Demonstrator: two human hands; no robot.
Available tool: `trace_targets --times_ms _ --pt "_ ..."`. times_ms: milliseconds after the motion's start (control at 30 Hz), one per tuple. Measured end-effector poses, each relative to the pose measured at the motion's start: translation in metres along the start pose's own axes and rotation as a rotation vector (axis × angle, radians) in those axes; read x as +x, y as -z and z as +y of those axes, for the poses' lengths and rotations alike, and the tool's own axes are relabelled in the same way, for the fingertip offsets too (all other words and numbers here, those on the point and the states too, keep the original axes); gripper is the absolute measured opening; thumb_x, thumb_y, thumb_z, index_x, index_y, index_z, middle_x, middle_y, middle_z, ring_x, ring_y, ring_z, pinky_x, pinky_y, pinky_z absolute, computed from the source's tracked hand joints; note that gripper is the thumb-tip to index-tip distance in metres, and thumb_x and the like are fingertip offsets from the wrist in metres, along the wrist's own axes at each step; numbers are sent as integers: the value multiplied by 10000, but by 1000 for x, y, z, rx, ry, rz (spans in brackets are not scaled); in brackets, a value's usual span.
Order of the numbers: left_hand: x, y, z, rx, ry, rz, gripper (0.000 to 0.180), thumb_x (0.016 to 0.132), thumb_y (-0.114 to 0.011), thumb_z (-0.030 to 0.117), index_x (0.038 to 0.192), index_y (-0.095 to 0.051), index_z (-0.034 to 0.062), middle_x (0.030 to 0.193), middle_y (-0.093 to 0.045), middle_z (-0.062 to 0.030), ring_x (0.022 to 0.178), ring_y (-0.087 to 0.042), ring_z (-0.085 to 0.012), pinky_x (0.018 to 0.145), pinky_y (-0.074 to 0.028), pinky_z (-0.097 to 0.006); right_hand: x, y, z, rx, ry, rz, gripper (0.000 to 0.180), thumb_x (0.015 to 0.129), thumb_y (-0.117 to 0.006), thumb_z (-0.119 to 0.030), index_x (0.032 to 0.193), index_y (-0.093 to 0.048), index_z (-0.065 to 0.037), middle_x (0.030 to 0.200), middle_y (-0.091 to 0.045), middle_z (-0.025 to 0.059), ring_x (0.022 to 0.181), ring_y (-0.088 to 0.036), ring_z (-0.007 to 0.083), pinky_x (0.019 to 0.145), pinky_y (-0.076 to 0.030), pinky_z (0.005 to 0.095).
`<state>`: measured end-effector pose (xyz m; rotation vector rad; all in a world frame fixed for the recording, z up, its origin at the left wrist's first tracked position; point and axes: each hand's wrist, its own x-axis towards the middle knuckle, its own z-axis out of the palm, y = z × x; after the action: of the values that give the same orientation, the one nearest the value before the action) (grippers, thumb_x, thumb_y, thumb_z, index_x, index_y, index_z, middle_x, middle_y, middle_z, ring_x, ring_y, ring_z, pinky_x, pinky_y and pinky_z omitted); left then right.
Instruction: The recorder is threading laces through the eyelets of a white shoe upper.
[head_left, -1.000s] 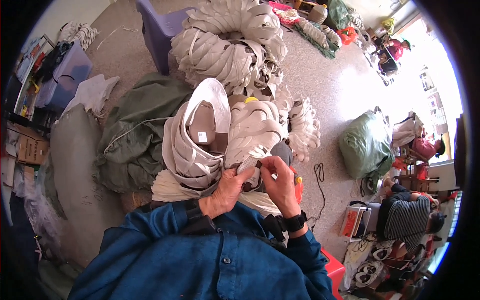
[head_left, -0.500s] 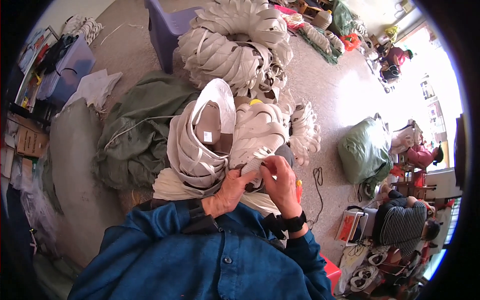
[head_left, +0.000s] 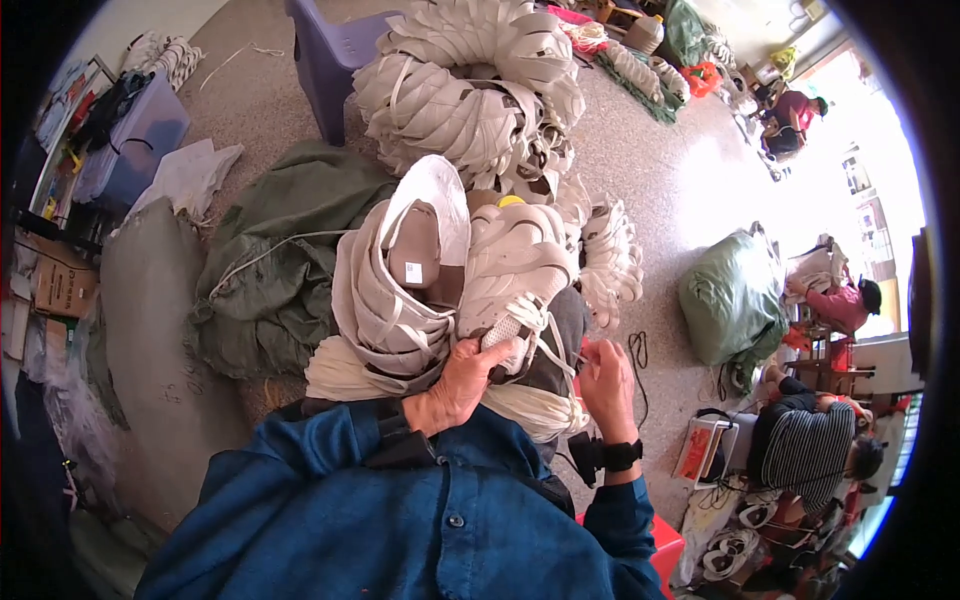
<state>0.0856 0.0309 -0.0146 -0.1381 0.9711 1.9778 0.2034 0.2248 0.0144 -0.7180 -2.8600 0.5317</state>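
Note:
My left hand is closed on the near end of a pale beige shoe upper, thumb on its mesh part. White lace hangs in loops from the upper's right side. To the right, my right hand is raised apart from it, fingers pinched; a thin pale strand seems to run to the fingertips, but what they hold is too small to name. Nested uppers lie just beyond. Beside them on the left sits another coiled stack of uppers with a brown inside. A bundle of cream laces lies across my lap.
Ahead is a large ring of nested uppers by a purple chair. Dark green cloth and a grey sack lie left. A full green sack stands right, with other people seated beyond.
My right hand has drawn away from the upper to the right, fingers still pinched. The white lace loops now show more fully. My left hand keeps its hold.

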Motion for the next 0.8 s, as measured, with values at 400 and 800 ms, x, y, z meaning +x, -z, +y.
trace_targets --times_ms 400,800 --pt "1 8 3 395 -74 -17 272 933 -639 109 1184 -659 7 1126 -690 -45 1013 -638 -132 917 -486 -281 43 2 -72 296 376 42 133 813 -690 -52 906 -596 -41 899 -620 108 919 -599 323 818 -454 442" --pt "8 5 0 -243 27 -128 397 933 -685 422 1256 -572 222 1160 -623 52 1012 -582 -96 820 -458 -294 94 110 -177 973 152 -773 144 952 -606 -101 980 -695 8 656 -578 20 619 -524 56 542 -422 260"
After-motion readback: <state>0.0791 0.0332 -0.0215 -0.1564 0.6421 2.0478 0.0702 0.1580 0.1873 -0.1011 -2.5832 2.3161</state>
